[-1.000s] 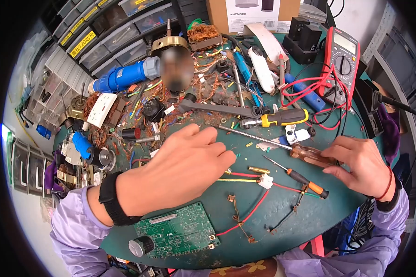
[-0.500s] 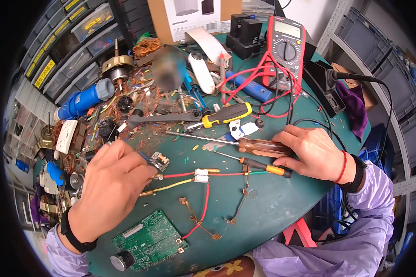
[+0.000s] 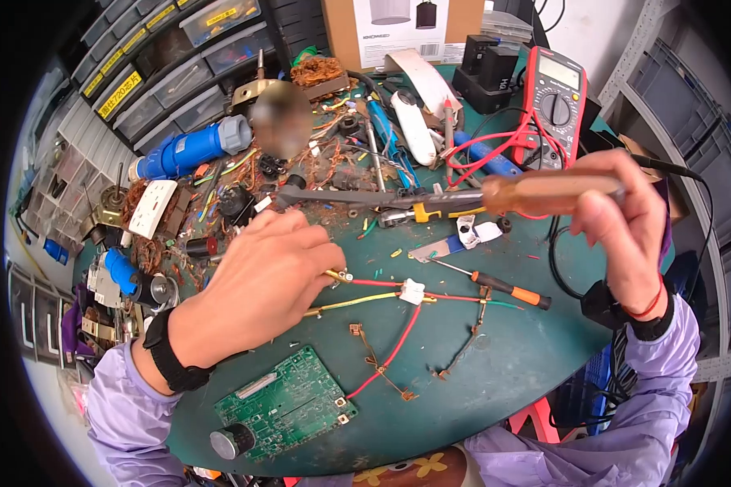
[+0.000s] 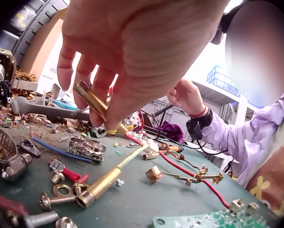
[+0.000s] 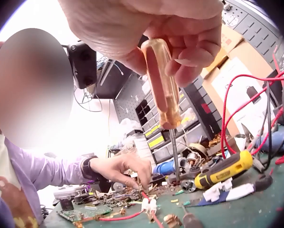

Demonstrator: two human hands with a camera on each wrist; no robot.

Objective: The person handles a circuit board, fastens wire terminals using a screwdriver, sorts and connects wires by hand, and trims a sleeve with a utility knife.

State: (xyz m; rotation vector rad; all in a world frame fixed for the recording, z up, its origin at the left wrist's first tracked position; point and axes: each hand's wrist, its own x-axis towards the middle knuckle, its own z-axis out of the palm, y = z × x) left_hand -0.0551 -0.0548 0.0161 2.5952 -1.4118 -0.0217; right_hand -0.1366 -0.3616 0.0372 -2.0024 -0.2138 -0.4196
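My left hand [image 3: 256,280] pinches a brass sleeve [image 4: 92,100] on the end of a red wire [image 3: 374,282], thumb on one side and fingers on the other. That wire runs into a white connector [image 3: 412,291], as does a yellow-green wire [image 3: 357,303] whose own brass sleeve [image 4: 100,188] lies on the table. My right hand [image 3: 629,223] grips the amber handle of a long screwdriver [image 3: 536,195], raised over the table. In the right wrist view its shaft [image 5: 174,154] points downward. A green circuit board [image 3: 288,402] lies nearest my body, with a red wire leading to it.
An orange-black screwdriver [image 3: 512,290] and thin copper contact strips [image 3: 374,357] lie around the connector. Further back are a yellow-black ratchet handle [image 5: 225,170], a red multimeter [image 3: 554,105] with tangled leads, and heaped scrap parts. Screws and washers [image 4: 61,197] lie below my left hand.
My right hand has lifted the long screwdriver off the table, where it lay beneath the fingers before. The left hand stays by the red wire's brass end. The head view has shifted.
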